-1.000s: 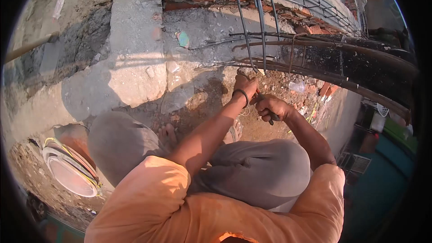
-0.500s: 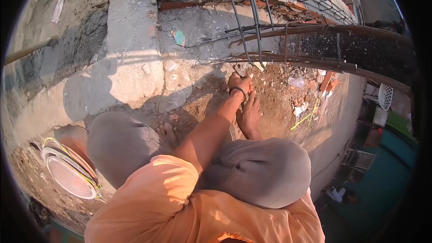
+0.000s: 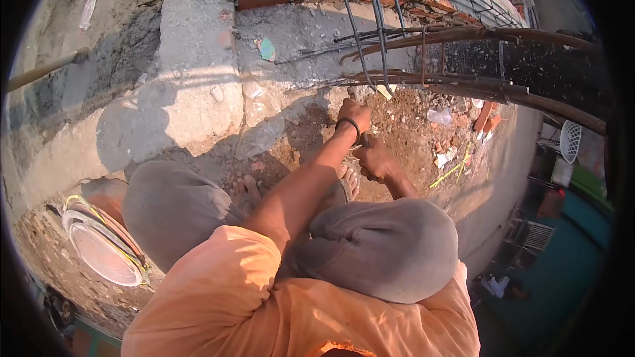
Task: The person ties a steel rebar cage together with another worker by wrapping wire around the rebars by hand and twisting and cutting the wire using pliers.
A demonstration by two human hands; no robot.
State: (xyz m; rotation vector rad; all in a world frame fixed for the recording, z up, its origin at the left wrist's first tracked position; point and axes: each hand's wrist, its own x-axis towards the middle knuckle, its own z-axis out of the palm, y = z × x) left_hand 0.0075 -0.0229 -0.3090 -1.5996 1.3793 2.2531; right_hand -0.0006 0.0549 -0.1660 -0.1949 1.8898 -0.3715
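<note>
My left hand (image 3: 355, 116), with a dark band at the wrist, is closed around a tool low over the loose soil (image 3: 403, 129). The tool's greyish end (image 3: 356, 94) pokes out beyond the fist; its exact kind is hard to make out. Nearer to me, my right hand (image 3: 377, 160) is closed on the dark handle (image 3: 365, 139) of what looks like the same tool. Both fists are between my knees and the rebar, just above my sandalled foot (image 3: 348, 182). My fingers hide most of the tool.
A rebar cage (image 3: 380, 26) and a dark beam (image 3: 542, 69) cross ahead. Broken bricks (image 3: 486, 119) and a yellow-green strip (image 3: 453, 173) lie to the right. A concrete ledge (image 3: 198, 102) runs left, with stacked pans (image 3: 102, 251) beside my knee and a wooden handle (image 3: 46, 71) beyond.
My right hand has shifted slightly to the right, and its fingers are now curled around the handle. My left hand has moved only a little. The view has tilted slightly.
</note>
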